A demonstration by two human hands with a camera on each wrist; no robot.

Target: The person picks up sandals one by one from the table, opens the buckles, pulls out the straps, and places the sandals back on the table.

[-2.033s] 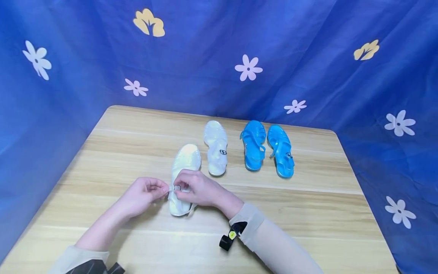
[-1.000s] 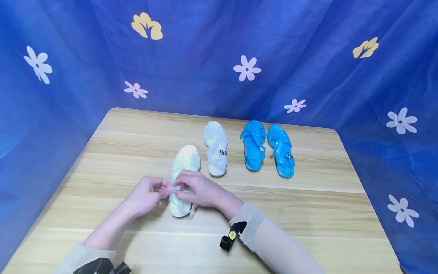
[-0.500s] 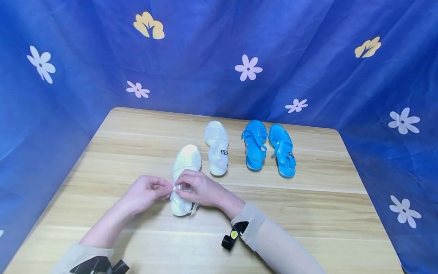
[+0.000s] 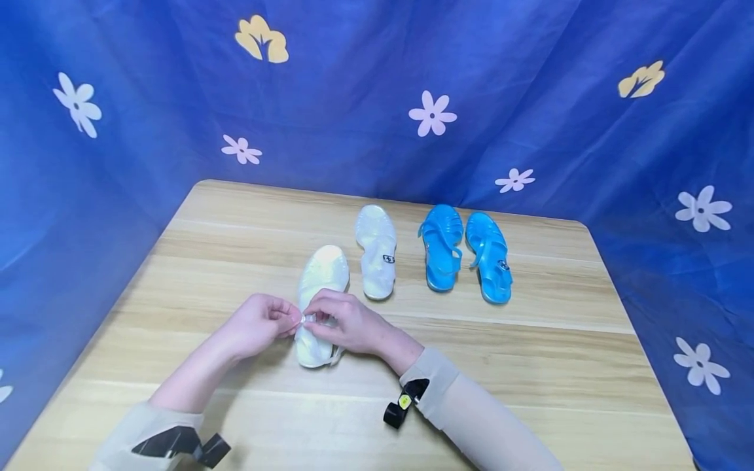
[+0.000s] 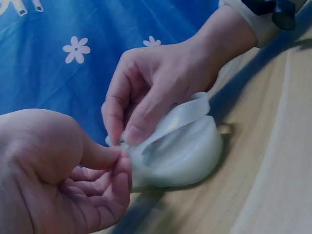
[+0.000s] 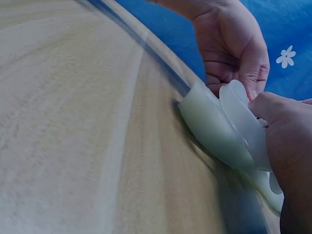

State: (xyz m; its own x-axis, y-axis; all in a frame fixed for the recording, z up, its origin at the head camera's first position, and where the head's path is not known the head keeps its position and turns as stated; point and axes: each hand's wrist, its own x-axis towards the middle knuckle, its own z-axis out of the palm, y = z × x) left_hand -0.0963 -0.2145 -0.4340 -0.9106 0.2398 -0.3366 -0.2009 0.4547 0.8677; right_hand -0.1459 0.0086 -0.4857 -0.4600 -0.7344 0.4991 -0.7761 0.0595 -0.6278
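A white jelly sandal (image 4: 324, 267) lies on the table, toe pointing away, with both hands at its left side strap. My left hand (image 4: 264, 325) pinches the strap end between thumb and fingers. Close against it, my right hand (image 4: 353, 322) pinches the strap by its small buckle, mostly covered by the fingertips. In the left wrist view, the fingertips of both hands meet at the side of the sandal (image 5: 195, 156). The heel strap (image 6: 241, 124) arches up in the right wrist view, beside the right thumb.
A second white sandal (image 4: 377, 278) with a dark buckle lies just right of the first. Farther right are two blue sandals, one (image 4: 440, 261) beside the other (image 4: 496, 281). The wooden table (image 4: 530, 373) ends at a blue flowered curtain (image 4: 353, 85).
My left hand has moved slightly right, bringing its fingertips up against those of my right hand. The buckle, visible earlier, is now mostly covered. Other sandals stay put; the head view shifts a little.
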